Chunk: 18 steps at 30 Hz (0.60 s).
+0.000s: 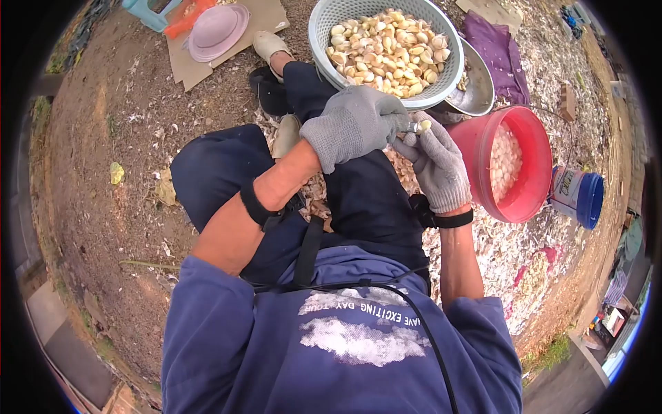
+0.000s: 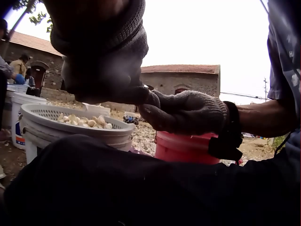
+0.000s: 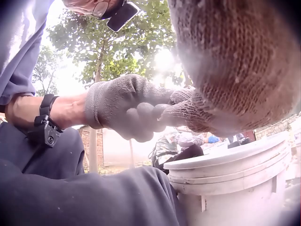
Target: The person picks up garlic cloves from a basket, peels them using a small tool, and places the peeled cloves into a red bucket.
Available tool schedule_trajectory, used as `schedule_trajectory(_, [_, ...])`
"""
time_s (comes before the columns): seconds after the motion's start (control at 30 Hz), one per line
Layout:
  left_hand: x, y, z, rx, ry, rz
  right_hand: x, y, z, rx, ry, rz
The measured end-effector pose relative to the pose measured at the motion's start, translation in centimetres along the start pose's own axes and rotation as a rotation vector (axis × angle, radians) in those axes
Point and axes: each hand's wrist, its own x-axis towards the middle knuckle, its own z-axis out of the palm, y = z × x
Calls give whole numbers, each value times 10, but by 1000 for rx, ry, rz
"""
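Note:
Both hands wear grey knit gloves and meet just in front of a grey plastic colander (image 1: pixel 317 41) heaped with garlic cloves (image 1: pixel 386 52). The left hand (image 1: pixel 358 123) has its fingers curled round a small knife (image 1: pixel 413 127); only a short bit of shiny metal shows, the handle hidden in the glove. Between thumb and fingertips the right hand (image 1: pixel 439 165) pinches a pale garlic clove (image 1: pixel 425 125), right at the metal. In the right wrist view the left hand (image 3: pixel 129 108) shows curled fingers touching the right hand's fingertips.
Right of the knees, a red bucket (image 1: pixel 474 162) holds peeled cloves, beside a blue-rimmed bucket (image 1: pixel 589 200). A metal bowl (image 1: pixel 483 83) sits partly under the colander, near purple cloth (image 1: pixel 500 58). Pink basins (image 1: pixel 219 31) lie on cardboard at left. Garlic skins litter the ground.

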Motion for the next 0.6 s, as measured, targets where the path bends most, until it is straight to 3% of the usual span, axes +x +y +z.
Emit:
schedule_trajectory(0.1, [1,-4,1,-21,8,39,1,-1,7,59,-19,-4])
schedule_trajectory(0.17, [0,-1,0,-1,-7,35,0,-9,22,25,94,18])
schedule_trajectory(0.33, [-6,8,-4,-23,-42,55,1,-8,-3,56,113,-10])
schedule_trajectory(0.53, [-12,18,-15,-240,-225,33,-5,-13,-12,22,215,-15])
schedule_trajectory(0.6, [-13,23,-14,356,-206,191,-8,-15,-13,18,250,-7])
